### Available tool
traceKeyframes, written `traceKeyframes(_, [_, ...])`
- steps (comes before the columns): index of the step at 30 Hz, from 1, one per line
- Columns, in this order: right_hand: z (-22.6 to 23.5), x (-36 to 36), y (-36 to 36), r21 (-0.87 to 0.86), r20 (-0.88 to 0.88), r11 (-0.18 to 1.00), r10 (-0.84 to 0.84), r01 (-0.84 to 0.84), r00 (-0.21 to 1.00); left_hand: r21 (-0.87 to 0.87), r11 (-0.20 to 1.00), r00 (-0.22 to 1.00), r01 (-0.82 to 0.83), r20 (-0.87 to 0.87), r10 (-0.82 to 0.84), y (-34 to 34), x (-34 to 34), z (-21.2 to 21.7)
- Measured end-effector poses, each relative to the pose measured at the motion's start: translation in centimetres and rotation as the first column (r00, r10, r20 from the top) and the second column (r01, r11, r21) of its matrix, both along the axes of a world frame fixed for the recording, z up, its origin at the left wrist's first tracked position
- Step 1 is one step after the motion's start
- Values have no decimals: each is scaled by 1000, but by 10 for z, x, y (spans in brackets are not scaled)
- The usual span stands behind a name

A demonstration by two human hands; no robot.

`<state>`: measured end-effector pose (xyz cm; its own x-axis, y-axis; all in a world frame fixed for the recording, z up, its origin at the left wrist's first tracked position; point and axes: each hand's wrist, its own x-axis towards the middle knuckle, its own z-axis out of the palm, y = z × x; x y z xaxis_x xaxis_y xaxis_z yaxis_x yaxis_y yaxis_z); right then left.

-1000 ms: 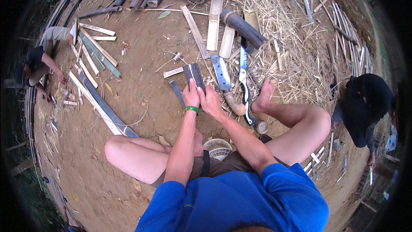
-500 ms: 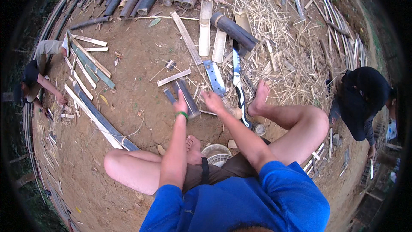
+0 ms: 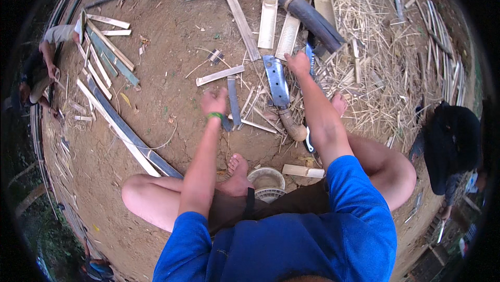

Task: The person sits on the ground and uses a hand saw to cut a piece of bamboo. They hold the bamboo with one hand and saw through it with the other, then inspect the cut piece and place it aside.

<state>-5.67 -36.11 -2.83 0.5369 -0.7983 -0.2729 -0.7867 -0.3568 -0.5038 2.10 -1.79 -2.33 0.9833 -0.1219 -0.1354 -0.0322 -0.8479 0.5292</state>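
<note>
Head view: left hand point(image 3: 213, 103) loosely open; right hand point(image 3: 298, 64), grip I can't tell, beside split bamboo point(image 3: 288, 36), likely light, stiff, best held mid-length.

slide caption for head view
Bare right hand near a brown-handled silver cleaver; bare left hand beside a narrow dark bamboo strip.

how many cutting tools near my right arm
2: a wooden-handled steel cleaver left of your right forearm; a toothed steel saw partly hidden beneath it. Pale shavings may hide more.
</note>
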Motion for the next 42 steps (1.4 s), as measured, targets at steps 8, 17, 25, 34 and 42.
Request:
traceKeyframes(8, [42, -13, 57, 540, 366, 839, -303, 65, 880, 403, 899, 974, -170, -67, 214, -27, -79, 2])
traceKeyframes(17, [35, -69, 131, 910, 364, 398, -636, -114, 681, 154, 988, 994, -5, -105, 22, 23, -38, -4])
traceKeyframes(25, [1, -116, 191, 217, 313, 958, 111, -185, 943, 27, 1000, 995, -9, -101, 12, 10, -12, 0])
traceKeyframes(34, [-7, -159, 248, -246, -131, 742, 611, -623, 781, 184, 976, 983, 114, -166, -83, 2, -33, -18])
traceKeyframes(42, [-5, -154, 230, 291, 270, 840, 387, -458, 882, 130, 903, 877, 410, 214, -430, 5, 25, -25])
